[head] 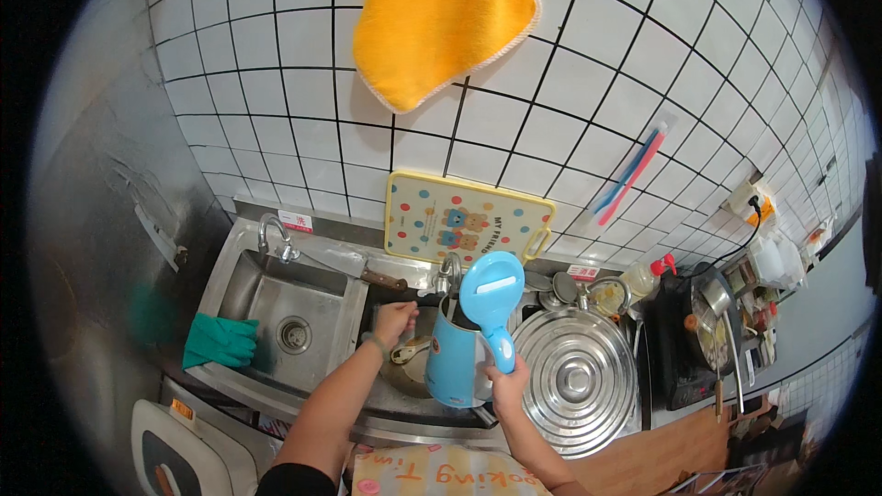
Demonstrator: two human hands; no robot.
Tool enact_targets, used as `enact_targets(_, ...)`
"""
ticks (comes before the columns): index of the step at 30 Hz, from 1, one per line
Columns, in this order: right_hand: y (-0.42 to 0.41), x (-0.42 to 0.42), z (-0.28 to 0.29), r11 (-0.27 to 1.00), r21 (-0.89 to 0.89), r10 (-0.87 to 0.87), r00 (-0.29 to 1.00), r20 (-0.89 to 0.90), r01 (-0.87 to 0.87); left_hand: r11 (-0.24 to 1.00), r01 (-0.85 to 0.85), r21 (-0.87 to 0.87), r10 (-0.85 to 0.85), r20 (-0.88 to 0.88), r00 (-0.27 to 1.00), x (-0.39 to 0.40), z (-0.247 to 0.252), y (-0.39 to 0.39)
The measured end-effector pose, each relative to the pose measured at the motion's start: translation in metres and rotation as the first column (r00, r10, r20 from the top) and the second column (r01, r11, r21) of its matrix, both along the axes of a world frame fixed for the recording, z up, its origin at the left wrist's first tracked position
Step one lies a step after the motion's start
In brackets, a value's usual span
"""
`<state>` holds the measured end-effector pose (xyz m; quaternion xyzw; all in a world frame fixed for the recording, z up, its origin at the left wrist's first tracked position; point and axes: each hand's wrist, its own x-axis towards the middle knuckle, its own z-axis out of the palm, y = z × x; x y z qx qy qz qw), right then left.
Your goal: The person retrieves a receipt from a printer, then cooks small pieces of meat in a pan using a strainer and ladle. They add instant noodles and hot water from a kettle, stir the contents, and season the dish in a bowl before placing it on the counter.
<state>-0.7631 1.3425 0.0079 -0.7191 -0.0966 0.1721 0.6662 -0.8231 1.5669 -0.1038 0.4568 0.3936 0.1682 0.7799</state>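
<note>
A light blue electric kettle [451, 365] with its lid raised is in my right hand [508, 386], which grips the handle. The kettle's mouth is just below the middle faucet [449, 275], over the middle sink. To its left, my left hand [395, 322] hangs over the same sink with curled fingers; whether it holds something small cannot be told. Beneath it a bowl or pan [406, 375] with a patterned spoon [406, 353] lies in the sink, partly hidden by the kettle. Whether water runs from the faucet is not plain.
A knife [383, 280] lies on the divider by the left sink [324, 284], green rubber gloves [220, 341] over its rim. A large steel lid [575, 382] covers the right sink. Behind stands a cutting board [462, 220]; an orange towel [441, 21] hangs above. Far right, a pot [713, 331] sits on a cooktop.
</note>
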Motion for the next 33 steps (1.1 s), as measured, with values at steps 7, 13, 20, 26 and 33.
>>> enact_targets(7, -0.001, -0.001, -0.001, 1.0, -0.004, 0.008, 0.998, -0.057, -0.008, 0.958, -0.247, -0.15, 0.221, -0.17, 0.96, 0.052, -0.011, 0.004)
enact_targets(13, -0.002, -0.002, -0.005, 0.999, -0.027, 0.023, 0.998, -0.059, -0.025, 0.944, -0.191, -0.27, 0.164, -0.122, 0.979, 0.051, -0.02, 0.011)
enact_targets(20, 0.006, -0.007, -0.001, 1.0, 0.018, 0.023, 0.996, -0.088, -0.022, 0.962, -0.168, -0.215, 0.13, -0.179, 0.975, 0.042, -0.028, 0.017)
enact_targets(26, 0.003, -0.004, -0.005, 1.0, 0.002, 0.016, 0.997, -0.073, -0.016, 0.977, -0.181, -0.116, 0.141, -0.287, 0.948, 0.047, -0.011, 0.011)
enact_targets(33, 0.003, -0.004, -0.004, 1.0, 0.024, 0.022, 0.996, -0.091, -0.02, 0.983, -0.126, -0.131, 0.087, -0.266, 0.96, 0.047, -0.019, 0.014)
